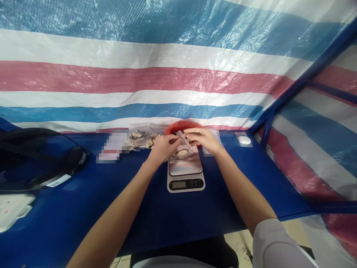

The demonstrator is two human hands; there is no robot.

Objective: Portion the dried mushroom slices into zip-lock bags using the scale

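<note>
Above the kitchen scale point(186, 166), a clear zip bag point(185, 145) with a few pale pieces inside is held between both hands. My left hand point(164, 147) pinches the bag's left side near its top. At the upper right edge of the bag, my right hand point(204, 140) has its fingers closed on the plastic. Just behind my hands lies a red plastic bag point(182, 125), its contents mostly hidden. To the left of my left hand are clear bags of dried slices point(138, 139), brownish and pale.
A white oval object point(244, 140) on a small clear bag lies at the right. Flat clear bags point(212, 149) lie beside the scale. At the left are a black headset-like object point(67, 163) and a white device point(13, 208). A striped sheet point(156, 80) backs the blue table point(92, 208).
</note>
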